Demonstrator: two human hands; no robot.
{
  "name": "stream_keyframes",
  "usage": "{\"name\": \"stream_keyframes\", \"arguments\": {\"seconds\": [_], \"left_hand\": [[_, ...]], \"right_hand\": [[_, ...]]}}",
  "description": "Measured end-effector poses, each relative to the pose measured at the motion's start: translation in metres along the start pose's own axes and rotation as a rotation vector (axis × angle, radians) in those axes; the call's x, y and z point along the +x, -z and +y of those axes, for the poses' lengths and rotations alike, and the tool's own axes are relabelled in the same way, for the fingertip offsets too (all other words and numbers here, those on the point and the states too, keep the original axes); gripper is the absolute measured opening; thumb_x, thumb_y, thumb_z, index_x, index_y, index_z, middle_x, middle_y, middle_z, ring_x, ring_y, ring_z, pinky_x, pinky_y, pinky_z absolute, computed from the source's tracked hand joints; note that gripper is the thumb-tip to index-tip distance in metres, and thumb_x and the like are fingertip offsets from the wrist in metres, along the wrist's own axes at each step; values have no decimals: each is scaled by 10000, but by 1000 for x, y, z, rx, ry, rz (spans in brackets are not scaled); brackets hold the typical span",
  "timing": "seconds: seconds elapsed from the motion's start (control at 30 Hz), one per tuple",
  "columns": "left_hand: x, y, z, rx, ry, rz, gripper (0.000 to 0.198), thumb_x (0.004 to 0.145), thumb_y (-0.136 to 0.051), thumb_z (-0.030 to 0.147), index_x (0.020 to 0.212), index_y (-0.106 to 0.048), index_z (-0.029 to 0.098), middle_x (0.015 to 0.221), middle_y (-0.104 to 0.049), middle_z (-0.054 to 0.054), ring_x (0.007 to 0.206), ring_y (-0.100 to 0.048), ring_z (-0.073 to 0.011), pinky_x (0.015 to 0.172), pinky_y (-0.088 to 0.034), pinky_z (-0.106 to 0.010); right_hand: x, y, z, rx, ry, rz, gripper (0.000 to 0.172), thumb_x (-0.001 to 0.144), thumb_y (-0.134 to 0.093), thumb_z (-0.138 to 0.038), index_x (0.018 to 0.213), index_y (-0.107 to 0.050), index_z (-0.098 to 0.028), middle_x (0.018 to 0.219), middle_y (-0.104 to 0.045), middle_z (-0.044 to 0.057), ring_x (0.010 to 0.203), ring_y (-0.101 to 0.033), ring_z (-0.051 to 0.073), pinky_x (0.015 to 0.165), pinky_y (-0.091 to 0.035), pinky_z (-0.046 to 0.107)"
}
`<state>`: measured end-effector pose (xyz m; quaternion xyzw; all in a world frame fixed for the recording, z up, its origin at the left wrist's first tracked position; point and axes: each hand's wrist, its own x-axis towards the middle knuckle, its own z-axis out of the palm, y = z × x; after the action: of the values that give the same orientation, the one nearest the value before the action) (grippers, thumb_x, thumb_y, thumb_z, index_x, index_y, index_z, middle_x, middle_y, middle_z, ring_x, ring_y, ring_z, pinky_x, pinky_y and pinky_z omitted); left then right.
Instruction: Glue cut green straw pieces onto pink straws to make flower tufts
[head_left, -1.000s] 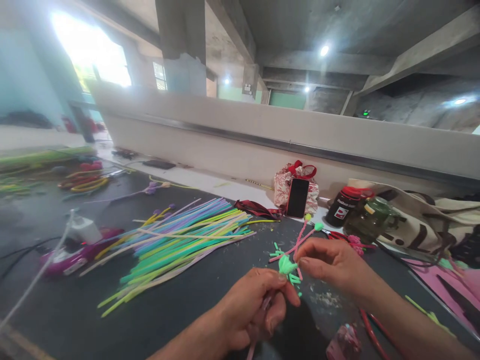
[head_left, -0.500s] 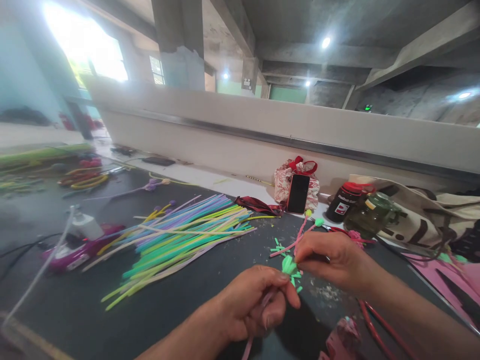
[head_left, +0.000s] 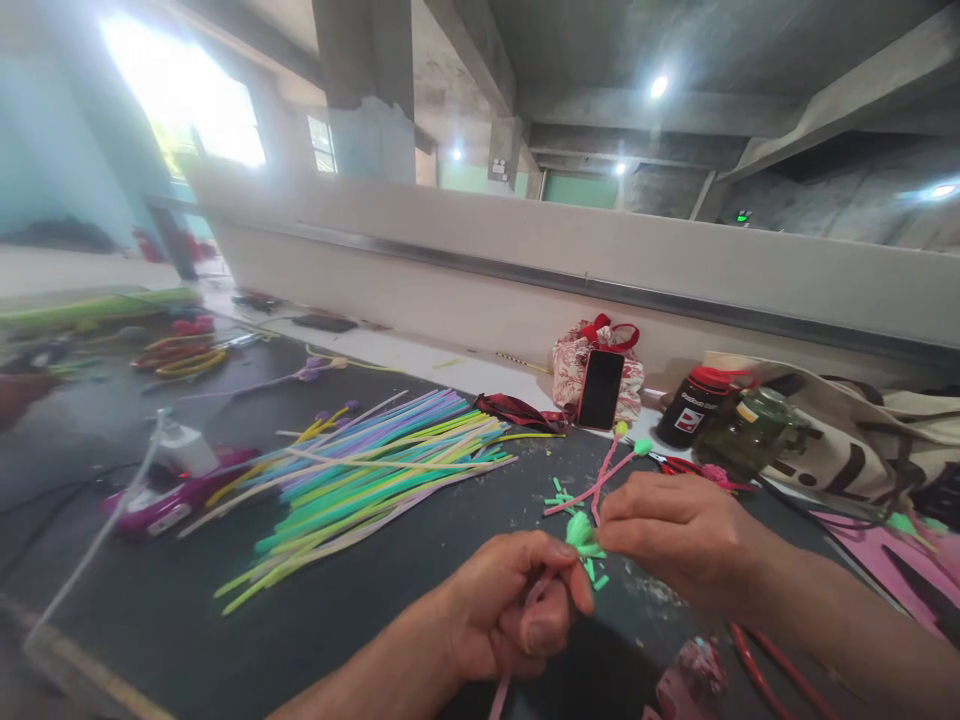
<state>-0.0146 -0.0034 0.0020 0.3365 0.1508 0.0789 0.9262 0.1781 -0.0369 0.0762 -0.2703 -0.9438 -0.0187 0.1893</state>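
Note:
My left hand [head_left: 504, 610] is closed round a thin pink stem [head_left: 501, 694] whose lower end sticks out below the fist. At the stem's top sits a small green tuft [head_left: 578, 530]. My right hand [head_left: 670, 532] pinches that green tuft between thumb and fingers, just right of my left thumb. Both hands hover above a dark tabletop [head_left: 360, 620]. Short green offcuts [head_left: 559, 497] and pink stems with green tips [head_left: 611, 463] lie just beyond my hands.
A fan of long pastel strips [head_left: 360, 475] lies to the left, beside a pink glue gun [head_left: 161, 498]. Behind stand a phone [head_left: 600, 390] leaning on a patterned pouch, a dark bottle [head_left: 686, 410], a green jar [head_left: 742, 430] and a canvas bag [head_left: 862, 440]. Red-handled scissors [head_left: 757, 670] lie near my right forearm.
My hands have stayed together on the stem and tuft; my right hand has shifted slightly down and closer round the tuft. The view has swayed a little.

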Motion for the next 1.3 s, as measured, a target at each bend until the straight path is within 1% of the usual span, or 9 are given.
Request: {"name": "stream_keyframes", "arguments": {"seconds": [0.07, 0.13, 0.23, 0.3, 0.37, 0.5, 0.67, 0.93, 1.3], "left_hand": [[1, -1, -2, 17, -49, 61, 288, 707, -397, 298, 593, -599, 126, 269, -374, 29, 211, -188, -73, 233, -129, -173], [3, -4, -3, 50, -115, 139, 294, 710, -403, 293, 596, -604, 112, 269, -390, 27, 205, -211, -67, 242, -156, -173], [3, -8, -3, 138, -183, 237, 291, 716, -421, 288, 596, -605, 97, 274, -416, 23, 198, -231, -58, 250, -157, -174], [2, -11, -3, 194, -191, 272, 293, 720, -433, 310, 610, -603, 98, 285, -428, 28, 193, -208, -51, 246, -109, -178], [2, -13, -3, 231, -204, 302, 292, 723, -434, 323, 623, -599, 103, 296, -434, 33, 195, -194, -47, 247, -83, -184], [1, -14, -4, 255, -250, 342, 285, 743, -412, 303, 641, -597, 111, 299, -425, 42, 207, -194, -41, 259, -80, -183], [2, -14, -5, 269, -258, 367, 289, 757, -407, 294, 645, -599, 110, 300, -423, 47, 212, -179, -29, 271, -63, -178], [2, -17, -1, 228, -218, 367, 283, 751, -398, 286, 628, -587, 116, 288, -424, 44, 198, -195, -39, 256, -87, -178], [2, -15, -4, 216, -243, 345, 277, 742, -413, 298, 637, -593, 116, 298, -425, 45, 205, -201, -45, 251, -93, -181]], "right_hand": [[0, -1, -1, 39, -45, 24, 255, 806, -507, -82, 1018, -584, -201, 866, -638, 52, 741, -558, 133, 629, -444, 245], [1, -4, -2, 140, -183, 70, 257, 796, -552, -148, 1047, -579, -197, 873, -641, 59, 755, -574, 144, 647, -459, 255], [3, -9, -3, 429, -613, 140, 174, 804, -546, -284, 936, -611, -191, 735, -637, 27, 624, -584, 130, 533, -457, 232], [5, -14, -2, 692, -890, 150, 238, 817, -499, -389, 794, -601, -175, 655, -616, 5, 503, -564, 105, 398, -397, 193], [7, -18, -2, 911, -1015, 125, 331, 806, -482, -463, 705, -568, -159, 616, -597, -9, 426, -539, 82, 325, -333, 167], [7, -25, -2, 1106, -1038, 76, 343, 757, -558, -464, 648, -550, -140, 541, -551, -36, 382, -506, 55, 307, -306, 139], [6, -28, -4, 1179, -1046, 104, 297, 701, -637, -412, 625, -536, -143, 474, -509, -64, 351, -459, 40, 320, -296, 135], [8, -26, -6, 1089, -986, 167, 207, 726, -624, -328, 631, -559, -155, 472, -496, -68, 381, -412, 41, 371, -289, 159], [7, -32, 0, 1003, -945, 185, 147, 734, -616, -294, 682, -600, -158, 553, -508, -58, 408, -401, 38, 394, -276, 171]]}}
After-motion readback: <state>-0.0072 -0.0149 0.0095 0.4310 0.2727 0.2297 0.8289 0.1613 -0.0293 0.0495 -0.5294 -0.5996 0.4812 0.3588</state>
